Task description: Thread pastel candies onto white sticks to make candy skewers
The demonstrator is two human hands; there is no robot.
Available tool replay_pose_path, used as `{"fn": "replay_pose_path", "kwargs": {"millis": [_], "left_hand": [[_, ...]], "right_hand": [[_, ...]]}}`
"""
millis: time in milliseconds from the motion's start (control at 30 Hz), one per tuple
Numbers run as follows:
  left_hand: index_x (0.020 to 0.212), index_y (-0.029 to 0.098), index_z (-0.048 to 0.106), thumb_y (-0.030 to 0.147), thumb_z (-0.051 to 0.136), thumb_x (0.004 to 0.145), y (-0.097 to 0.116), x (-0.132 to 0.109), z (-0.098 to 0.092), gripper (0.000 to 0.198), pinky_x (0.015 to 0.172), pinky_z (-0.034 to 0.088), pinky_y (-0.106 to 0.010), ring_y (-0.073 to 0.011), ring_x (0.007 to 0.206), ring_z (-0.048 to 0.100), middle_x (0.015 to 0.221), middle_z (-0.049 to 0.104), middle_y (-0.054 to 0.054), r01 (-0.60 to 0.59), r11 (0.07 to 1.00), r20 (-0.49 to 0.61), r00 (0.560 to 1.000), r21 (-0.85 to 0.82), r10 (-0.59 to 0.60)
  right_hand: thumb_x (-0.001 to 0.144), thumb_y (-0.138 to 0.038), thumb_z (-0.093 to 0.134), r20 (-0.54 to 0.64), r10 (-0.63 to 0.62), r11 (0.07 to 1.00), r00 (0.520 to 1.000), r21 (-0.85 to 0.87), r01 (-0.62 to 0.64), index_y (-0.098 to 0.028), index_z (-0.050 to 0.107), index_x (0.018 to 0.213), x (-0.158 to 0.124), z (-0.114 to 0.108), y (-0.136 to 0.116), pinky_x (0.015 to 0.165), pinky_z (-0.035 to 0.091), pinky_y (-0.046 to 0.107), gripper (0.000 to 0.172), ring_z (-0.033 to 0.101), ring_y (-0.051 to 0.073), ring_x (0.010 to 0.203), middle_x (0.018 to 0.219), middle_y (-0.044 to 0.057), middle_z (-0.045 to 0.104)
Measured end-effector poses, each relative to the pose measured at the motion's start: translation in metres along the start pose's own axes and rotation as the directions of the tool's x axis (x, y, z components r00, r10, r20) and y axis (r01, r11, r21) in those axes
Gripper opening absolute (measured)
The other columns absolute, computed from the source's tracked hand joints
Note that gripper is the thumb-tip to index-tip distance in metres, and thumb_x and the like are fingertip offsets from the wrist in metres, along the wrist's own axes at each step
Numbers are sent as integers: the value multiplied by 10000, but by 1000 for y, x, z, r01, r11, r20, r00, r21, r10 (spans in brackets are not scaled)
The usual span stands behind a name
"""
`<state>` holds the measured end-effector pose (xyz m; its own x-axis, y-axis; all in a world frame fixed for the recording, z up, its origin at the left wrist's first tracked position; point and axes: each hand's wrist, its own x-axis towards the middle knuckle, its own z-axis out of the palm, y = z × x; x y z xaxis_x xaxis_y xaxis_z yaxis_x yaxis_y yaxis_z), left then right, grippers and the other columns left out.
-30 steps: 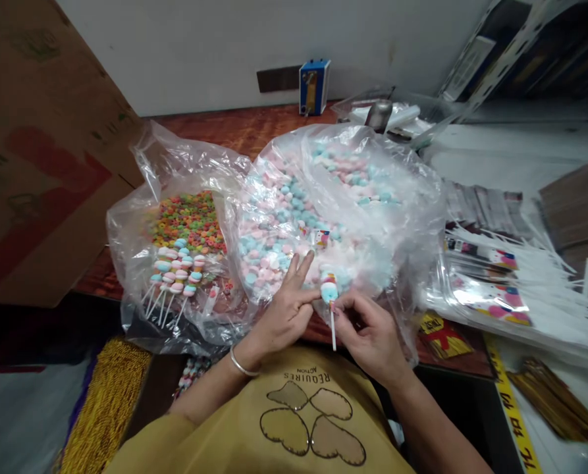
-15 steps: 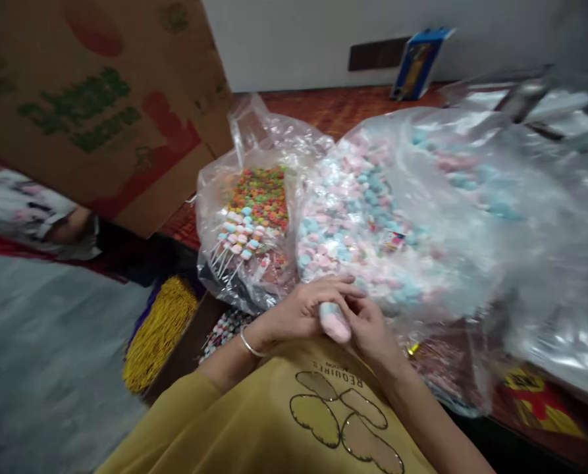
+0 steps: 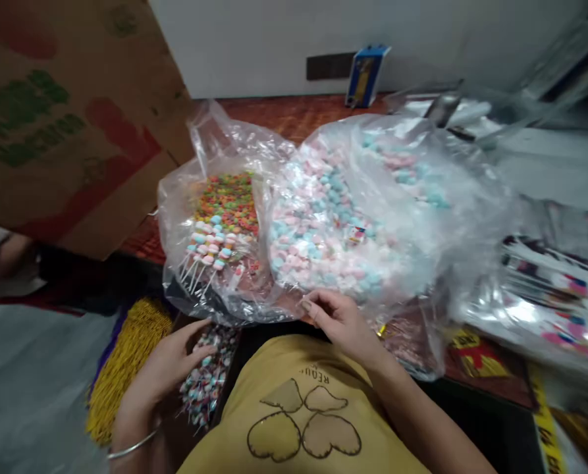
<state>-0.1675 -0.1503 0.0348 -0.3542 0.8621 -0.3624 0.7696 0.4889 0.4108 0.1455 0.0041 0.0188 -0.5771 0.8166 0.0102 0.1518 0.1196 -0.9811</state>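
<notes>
- Lying in a brown box [image 3: 168,415] just off the near edge of the surface [image 3: 284,115], toward its left corner, is a heap of small wrapped candy sticks [image 3: 205,388]; the heap's long axis runs away from the person, and a few pale stick ends poke toward the person at its near end.
- Over this heap is the left hand [image 3: 170,365], thumb and fingers parted, candy showing between them; I cannot tell whether it touches any.
- The right hand [image 3: 346,326] is at the surface's near edge, thumb and fingertip brought together beside the plastic of a clear bag [image 3: 392,227]; I cannot tell whether anything is pinched.
- That bag spreads pink and blue marshmallows [image 3: 298,240] across the middle of the surface.
- Nearer the left end, marshmallow skewers [image 3: 211,247] lie side by side on a second clear bag [image 3: 175,197], long axes slanting: bare sticks toward the near left corner, marshmallow ends toward the far edge.
- Just behind them are orange and green ring candies [image 3: 229,201].
- By the far edge stands a blue device [image 3: 367,77]; a large carton [image 3: 76,118] is at the left end, and glossy printed packaging [image 3: 565,303] at the right.
</notes>
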Motion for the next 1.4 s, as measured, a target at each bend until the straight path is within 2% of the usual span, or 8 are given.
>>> {"fn": "replay_pose_path", "kwargs": {"millis": [200,400,567,667,833,1000,1233,1400], "left_hand": [[1242,252,719,355,732,854,103,52,15,402,1023,529,-399,-259,1132,698,1241,754,-81,-516,794,299,741,-321,602],[1236,272,738,279,733,879,180,86,48,357,979,537,-399,-242,1070,700,1162,764,-92,-668,528,250,472,-524,846],[1131,220,762,290,742,868,219,102,85,273,966,549,-364,-224,1079,694,1170,745,-97,-389,455,64,699,-801,712],[1046,190,775,338,776,839,226,111,98,255,974,533,-353,-218,1050,695,1085,763,-90,-217,414,59,826,-884,560],[962,170,795,398,842,769,219,119,102,303,869,536,-307,-196,926,701,968,780,-82,-74,401,116,896,-913,429],[946,163,799,420,890,717,219,119,104,356,835,545,-300,-191,887,716,938,784,-90,101,324,237,878,-941,415],[1240,222,722,348,971,615,235,96,116,684,969,527,-376,-257,1116,697,1286,714,-128,428,7,343,715,-904,610],[1017,201,775,377,957,626,237,83,118,466,893,533,-319,-183,948,700,1016,763,-49,276,-200,171,889,-940,424]], "right_hand": [[977,-311,537,-346,25,929,938,-338,-150,-207,667,830,-41,-47,13,674,436,287,222,624,174,718,777,15,701],[937,-304,556,-668,-32,811,743,-452,-371,-212,701,882,-81,-73,43,702,473,320,180,683,227,771,845,57,751],[1001,-284,524,-546,-168,810,821,-551,-201,-199,688,1146,-6,-75,22,860,515,346,235,694,243,1000,1109,105,747],[988,-225,517,-477,-62,603,877,-718,-348,-176,668,1207,64,-85,17,976,466,360,271,645,270,1151,1239,145,718],[873,-124,580,-519,17,533,855,-719,-447,-86,701,1045,123,-101,34,885,449,405,214,666,337,1000,1033,241,739],[938,-185,504,-539,-44,571,841,-704,-422,-152,686,930,96,-103,32,854,451,359,185,660,282,969,995,166,722],[966,-282,578,-479,-167,935,862,-355,-17,-220,710,952,23,-85,-8,742,486,286,146,661,187,794,883,22,740],[943,-356,645,-275,39,989,961,-127,-77,-201,689,834,-2,-76,-8,626,435,260,195,577,154,687,723,-16,645]]}}
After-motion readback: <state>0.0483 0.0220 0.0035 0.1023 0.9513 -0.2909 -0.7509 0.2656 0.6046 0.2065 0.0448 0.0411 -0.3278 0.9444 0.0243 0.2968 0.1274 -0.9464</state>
